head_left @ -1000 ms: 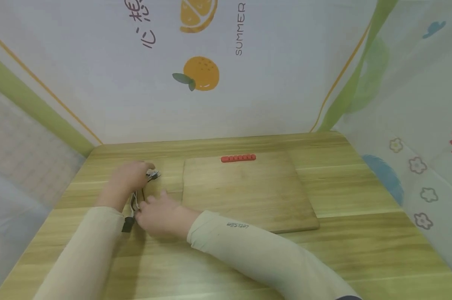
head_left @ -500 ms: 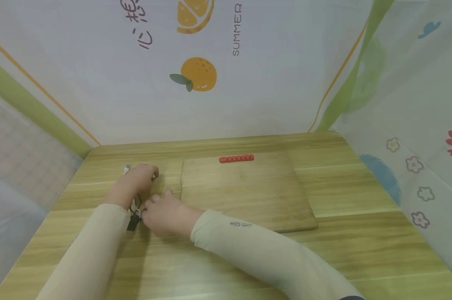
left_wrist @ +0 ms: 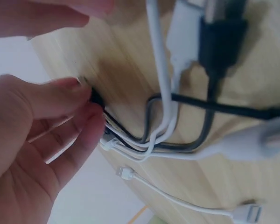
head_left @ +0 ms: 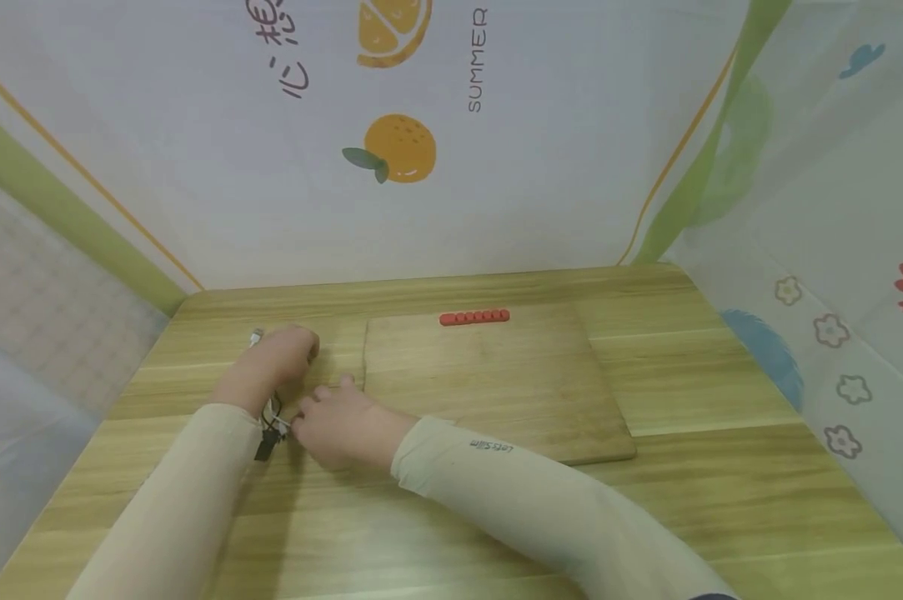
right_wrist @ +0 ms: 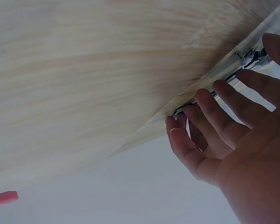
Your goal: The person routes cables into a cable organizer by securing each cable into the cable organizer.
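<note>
In the head view my left hand (head_left: 282, 358) is over the table's left part, above a bundle of cables with a black plug (head_left: 267, 446). Seen from the left wrist, the left hand (left_wrist: 32, 140) pinches a dark connector (left_wrist: 97, 99) between thumb and fingertips; black and white cables (left_wrist: 165, 140) run from there. Close by on the right, my right hand (head_left: 346, 427) has its fingertips at the bundle. From the right wrist, that hand (right_wrist: 256, 140) shows loosely extended fingers, with small connectors (right_wrist: 252, 58) near its thumb; whether it touches them is unclear.
A wooden board (head_left: 481, 383) lies right of the hands, with a red ridged strip (head_left: 474, 317) at its far edge. One short white cable (left_wrist: 177, 200) lies apart from the bundle on the table (head_left: 721, 492). Printed curtains (head_left: 541, 167) stand behind and at the sides.
My left hand has moved slightly right, and the connectors seen at its fingertips earlier are now hidden in the head view. The right hand has shifted slightly right. The black plug has shifted slightly right.
</note>
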{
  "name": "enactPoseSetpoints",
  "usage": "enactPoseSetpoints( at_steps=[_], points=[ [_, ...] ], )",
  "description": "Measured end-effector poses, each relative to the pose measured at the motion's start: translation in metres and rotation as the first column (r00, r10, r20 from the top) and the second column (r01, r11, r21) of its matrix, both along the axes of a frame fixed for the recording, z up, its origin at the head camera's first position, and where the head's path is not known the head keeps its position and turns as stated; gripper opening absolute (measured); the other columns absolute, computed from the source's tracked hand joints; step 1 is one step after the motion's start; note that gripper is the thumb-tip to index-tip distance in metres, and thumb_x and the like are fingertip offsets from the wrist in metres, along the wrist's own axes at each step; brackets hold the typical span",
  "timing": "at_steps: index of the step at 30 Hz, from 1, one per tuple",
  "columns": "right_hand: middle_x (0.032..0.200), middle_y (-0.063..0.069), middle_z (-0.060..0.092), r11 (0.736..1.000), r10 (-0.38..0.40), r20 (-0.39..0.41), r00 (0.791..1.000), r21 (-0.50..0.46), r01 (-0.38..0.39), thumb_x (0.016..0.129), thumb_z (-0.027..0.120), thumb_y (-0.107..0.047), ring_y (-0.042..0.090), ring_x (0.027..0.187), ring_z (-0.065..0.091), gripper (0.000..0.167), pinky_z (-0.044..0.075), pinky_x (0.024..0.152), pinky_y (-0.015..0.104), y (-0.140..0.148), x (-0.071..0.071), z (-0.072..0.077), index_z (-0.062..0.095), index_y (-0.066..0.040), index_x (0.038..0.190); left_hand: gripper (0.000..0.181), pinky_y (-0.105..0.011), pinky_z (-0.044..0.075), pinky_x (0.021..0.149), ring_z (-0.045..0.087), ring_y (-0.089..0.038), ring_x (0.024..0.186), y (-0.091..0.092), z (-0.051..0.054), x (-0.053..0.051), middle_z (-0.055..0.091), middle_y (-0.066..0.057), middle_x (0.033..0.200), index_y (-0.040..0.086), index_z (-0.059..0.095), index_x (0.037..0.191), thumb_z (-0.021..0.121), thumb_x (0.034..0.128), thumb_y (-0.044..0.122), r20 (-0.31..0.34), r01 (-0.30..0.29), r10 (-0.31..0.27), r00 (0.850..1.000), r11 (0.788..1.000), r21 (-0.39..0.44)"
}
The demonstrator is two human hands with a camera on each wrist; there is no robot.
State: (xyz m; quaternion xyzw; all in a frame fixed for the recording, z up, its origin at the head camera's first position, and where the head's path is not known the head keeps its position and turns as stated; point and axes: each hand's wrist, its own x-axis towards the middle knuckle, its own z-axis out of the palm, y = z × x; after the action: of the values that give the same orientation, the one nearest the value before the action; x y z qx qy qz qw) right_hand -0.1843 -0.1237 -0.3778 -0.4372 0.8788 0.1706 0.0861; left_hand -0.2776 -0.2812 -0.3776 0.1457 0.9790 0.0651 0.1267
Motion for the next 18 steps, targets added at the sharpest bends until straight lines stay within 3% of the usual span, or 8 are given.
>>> enactPoseSetpoints(
  at_steps=[4, 6, 13, 18],
  points=[
    [0.164, -0.014, 0.046, 1.000, 0.002, -0.010, 1.000, 0.000, -0.002, 0.111, 0.048, -0.042, 0.011, 0.146, 0.045, 0.048, 0.038, 0.120, 0.045, 0.001, 0.000, 0.001, 0.048, -0.037, 0.158, 0.022, -0.054, 0.060, 0.091, 0.070, -0.036, 0.095, 0.003, 0.001, 0.001, 0.074, -0.025, 0.108, -0.004, 0.072, 0.105, 0.056, 0.0905, -0.011, -0.014, 0.029, -0.029, 0.999, 1.000, -0.001],
    [0.163, -0.014, 0.047, 1.000, 0.001, -0.014, 1.000, 0.000, -0.001, 0.111, 0.048, -0.043, 0.010, 0.145, 0.045, 0.048, 0.038, 0.120, 0.045, 0.002, 0.000, 0.002, 0.048, -0.037, 0.158, 0.027, -0.058, 0.059, 0.097, 0.071, -0.043, 0.106, 0.004, 0.002, 0.001, 0.074, -0.028, 0.116, -0.006, 0.071, 0.112, 0.056, 0.0904, -0.011, -0.011, 0.045, -0.045, 0.999, 0.999, 0.006],
    [0.160, -0.014, 0.049, 1.000, -0.004, -0.011, 1.000, -0.002, 0.004, 0.111, 0.045, -0.043, 0.010, 0.146, 0.045, 0.049, 0.038, 0.119, 0.045, 0.003, -0.001, 0.003, 0.044, -0.037, 0.160, 0.039, -0.062, 0.053, 0.107, 0.063, -0.055, 0.124, 0.008, 0.006, -0.001, 0.068, -0.037, 0.127, -0.015, 0.066, 0.123, 0.053, 0.0856, -0.012, 0.015, 0.062, -0.063, 0.998, 0.997, 0.055],
    [0.165, -0.016, 0.043, 1.000, -0.027, 0.010, 1.000, 0.001, 0.027, 0.111, 0.044, -0.044, 0.010, 0.153, 0.039, 0.055, 0.035, 0.123, 0.046, 0.003, -0.002, 0.004, 0.034, -0.038, 0.165, 0.035, -0.064, 0.053, 0.106, 0.062, -0.056, 0.126, 0.011, 0.018, -0.003, 0.068, -0.037, 0.129, -0.017, 0.065, 0.127, 0.059, 0.0953, -0.002, 0.021, 0.049, -0.052, 0.998, 0.988, 0.143]
  ],
)
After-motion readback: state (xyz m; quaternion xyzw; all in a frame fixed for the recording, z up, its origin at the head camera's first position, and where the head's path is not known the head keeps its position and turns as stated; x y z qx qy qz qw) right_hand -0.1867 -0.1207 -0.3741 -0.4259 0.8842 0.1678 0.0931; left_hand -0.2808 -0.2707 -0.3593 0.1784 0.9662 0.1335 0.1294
